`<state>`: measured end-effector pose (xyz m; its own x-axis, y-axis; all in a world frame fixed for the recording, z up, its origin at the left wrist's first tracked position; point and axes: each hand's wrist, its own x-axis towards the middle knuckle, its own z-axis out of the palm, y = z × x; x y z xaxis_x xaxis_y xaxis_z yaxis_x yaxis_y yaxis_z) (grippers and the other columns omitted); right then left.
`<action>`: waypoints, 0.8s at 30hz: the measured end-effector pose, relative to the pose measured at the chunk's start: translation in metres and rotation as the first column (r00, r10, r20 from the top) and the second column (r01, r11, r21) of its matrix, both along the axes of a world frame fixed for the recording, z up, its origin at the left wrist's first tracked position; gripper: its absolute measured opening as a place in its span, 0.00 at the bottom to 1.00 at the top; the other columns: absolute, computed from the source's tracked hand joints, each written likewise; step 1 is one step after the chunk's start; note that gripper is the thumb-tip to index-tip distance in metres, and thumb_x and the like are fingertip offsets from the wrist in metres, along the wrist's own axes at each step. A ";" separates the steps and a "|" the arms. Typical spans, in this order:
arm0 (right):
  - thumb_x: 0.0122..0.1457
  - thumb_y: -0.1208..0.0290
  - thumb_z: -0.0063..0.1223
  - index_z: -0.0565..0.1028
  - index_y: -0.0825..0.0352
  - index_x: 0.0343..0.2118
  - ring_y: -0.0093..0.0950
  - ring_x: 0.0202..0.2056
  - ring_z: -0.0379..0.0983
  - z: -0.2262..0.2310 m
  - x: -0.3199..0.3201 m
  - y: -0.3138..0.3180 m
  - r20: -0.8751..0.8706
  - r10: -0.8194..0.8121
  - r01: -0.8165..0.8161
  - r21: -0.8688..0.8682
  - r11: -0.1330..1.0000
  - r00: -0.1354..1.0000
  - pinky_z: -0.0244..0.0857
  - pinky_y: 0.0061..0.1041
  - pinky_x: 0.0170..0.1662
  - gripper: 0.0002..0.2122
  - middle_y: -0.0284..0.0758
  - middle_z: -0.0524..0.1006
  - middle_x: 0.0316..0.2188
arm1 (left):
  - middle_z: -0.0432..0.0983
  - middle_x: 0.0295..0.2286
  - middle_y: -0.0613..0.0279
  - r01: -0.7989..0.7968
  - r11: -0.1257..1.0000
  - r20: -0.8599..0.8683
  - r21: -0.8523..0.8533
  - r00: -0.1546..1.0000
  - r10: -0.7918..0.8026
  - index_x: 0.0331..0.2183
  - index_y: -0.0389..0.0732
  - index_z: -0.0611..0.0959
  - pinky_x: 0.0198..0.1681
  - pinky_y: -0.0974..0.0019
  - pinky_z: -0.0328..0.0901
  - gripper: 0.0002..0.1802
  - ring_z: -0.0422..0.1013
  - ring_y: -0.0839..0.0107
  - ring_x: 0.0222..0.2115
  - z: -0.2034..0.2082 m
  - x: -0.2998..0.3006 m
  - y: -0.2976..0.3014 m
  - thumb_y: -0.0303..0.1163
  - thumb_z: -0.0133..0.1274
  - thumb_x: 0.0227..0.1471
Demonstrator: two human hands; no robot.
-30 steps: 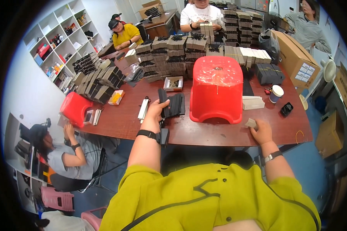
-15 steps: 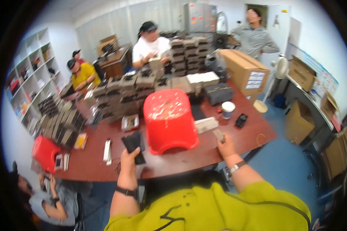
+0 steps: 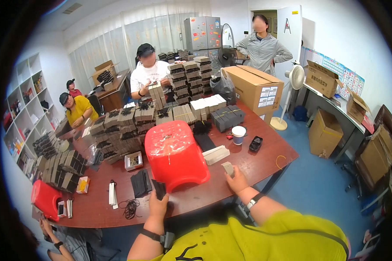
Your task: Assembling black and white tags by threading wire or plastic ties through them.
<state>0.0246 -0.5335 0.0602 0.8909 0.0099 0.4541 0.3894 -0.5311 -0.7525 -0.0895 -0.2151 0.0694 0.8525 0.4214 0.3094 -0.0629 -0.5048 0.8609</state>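
My left hand (image 3: 158, 204) is closed on a thin black card (image 3: 159, 188), held upright just in front of a red plastic stool (image 3: 174, 152). To its left, a small stack of black cards (image 3: 141, 183) lies on the table, with a tangle of black cord (image 3: 130, 209) close by. My right hand (image 3: 238, 181) grips a small grey-beige card (image 3: 227, 168) between thumb and fingers, over the table's near edge. Just beyond it lies a cream stack of cards (image 3: 216, 155). Whether either hand holds one layer or several cannot be made out.
Bundled grey card stacks (image 3: 122, 130) line the table's far side. A paper cup (image 3: 238, 135) and a black object (image 3: 255, 144) stand at right; a second red stool (image 3: 46, 200) is at left. A large carton (image 3: 252, 89) and a fan (image 3: 295, 78) stand beyond. Other people are around the table.
My left hand has shifted right with the black card, away from the black stack, which now shows fully. My right hand still holds its card. The whole view has shifted.
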 end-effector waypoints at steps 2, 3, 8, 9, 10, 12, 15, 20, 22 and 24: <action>0.52 0.66 0.54 0.66 0.65 0.40 0.47 0.36 0.72 0.000 -0.001 0.001 0.021 0.015 -0.016 0.010 1.000 1.000 0.66 0.37 0.38 0.15 0.49 0.75 0.33 | 0.75 0.30 0.53 -0.012 0.997 0.006 -0.074 1.000 0.013 0.39 0.33 0.73 0.36 0.66 0.65 0.19 0.72 0.65 0.32 -0.010 0.002 0.000 0.29 0.58 0.44; 0.52 0.66 0.54 0.66 0.65 0.40 0.47 0.36 0.72 -0.001 0.000 0.002 0.019 0.015 -0.015 0.011 1.000 1.000 0.66 0.37 0.38 0.15 0.49 0.75 0.33 | 0.75 0.32 0.50 -0.024 0.988 0.011 -0.150 1.000 0.026 0.41 0.34 0.72 0.38 0.63 0.65 0.21 0.73 0.60 0.34 -0.014 0.002 0.000 0.30 0.57 0.44; 0.52 0.67 0.54 0.67 0.65 0.40 0.47 0.36 0.72 -0.002 -0.002 0.002 0.027 0.034 -0.034 0.001 0.999 0.999 0.66 0.36 0.38 0.15 0.49 0.74 0.33 | 0.75 0.32 0.48 -0.070 0.997 0.011 -0.036 0.997 0.071 0.41 0.35 0.71 0.39 0.62 0.65 0.23 0.73 0.58 0.34 -0.019 -0.006 -0.006 0.32 0.58 0.43; 0.52 0.67 0.54 0.67 0.65 0.40 0.47 0.36 0.72 -0.002 -0.002 0.002 0.028 0.036 -0.036 0.000 0.999 0.999 0.66 0.36 0.38 0.15 0.49 0.74 0.33 | 0.75 0.32 0.47 -0.042 0.995 0.013 -0.092 0.999 0.043 0.41 0.35 0.71 0.38 0.62 0.65 0.23 0.73 0.57 0.34 -0.021 -0.006 -0.005 0.32 0.59 0.43; 0.52 0.67 0.54 0.67 0.66 0.40 0.47 0.35 0.72 0.000 -0.001 0.002 0.026 0.043 -0.044 0.008 0.999 0.999 0.66 0.36 0.37 0.15 0.49 0.74 0.33 | 0.75 0.32 0.47 -0.043 0.995 0.014 -0.092 0.999 0.045 0.41 0.35 0.71 0.38 0.62 0.65 0.23 0.73 0.57 0.34 -0.022 -0.006 -0.005 0.32 0.59 0.43; 0.52 0.67 0.55 0.67 0.66 0.40 0.47 0.35 0.72 -0.002 -0.001 0.003 0.021 0.053 -0.053 0.016 0.998 0.998 0.66 0.36 0.37 0.15 0.49 0.74 0.33 | 0.75 0.32 0.47 -0.056 0.992 -0.045 -0.114 0.998 0.051 0.39 0.35 0.72 0.38 0.61 0.66 0.22 0.72 0.56 0.33 -0.014 -0.007 -0.007 0.33 0.60 0.42; 0.51 0.67 0.55 0.67 0.66 0.40 0.47 0.35 0.72 -0.003 0.001 0.004 0.047 0.068 -0.070 0.038 0.997 0.997 0.66 0.36 0.37 0.15 0.49 0.74 0.33 | 0.75 0.32 0.49 -0.022 0.998 -0.014 -0.051 1.000 0.021 0.37 0.34 0.74 0.38 0.62 0.65 0.21 0.72 0.57 0.33 -0.021 -0.007 0.000 0.33 0.61 0.41; 0.52 0.67 0.55 0.67 0.66 0.40 0.48 0.37 0.71 -0.007 0.002 0.002 0.007 0.054 -0.054 0.030 0.998 0.999 0.66 0.36 0.39 0.15 0.49 0.74 0.33 | 0.75 0.31 0.54 -0.030 0.992 0.044 -0.122 0.998 0.035 0.36 0.35 0.75 0.39 0.65 0.65 0.20 0.72 0.62 0.32 -0.031 -0.004 0.007 0.31 0.62 0.40; 0.51 0.67 0.55 0.67 0.65 0.40 0.48 0.37 0.71 -0.009 0.002 0.000 0.001 0.054 -0.054 0.041 0.998 0.999 0.66 0.37 0.39 0.15 0.49 0.74 0.34 | 0.75 0.31 0.56 -0.014 0.982 0.045 -0.188 0.999 0.023 0.37 0.35 0.75 0.39 0.65 0.65 0.20 0.72 0.65 0.32 -0.027 -0.004 0.007 0.31 0.62 0.39; 0.51 0.67 0.55 0.67 0.65 0.40 0.48 0.37 0.71 -0.008 0.001 0.000 -0.005 0.061 -0.061 0.050 0.997 0.998 0.66 0.37 0.39 0.15 0.49 0.74 0.34 | 0.75 0.31 0.60 -0.019 0.972 0.081 -0.233 0.996 0.038 0.37 0.36 0.75 0.39 0.66 0.65 0.19 0.71 0.68 0.33 -0.028 -0.006 0.009 0.27 0.62 0.40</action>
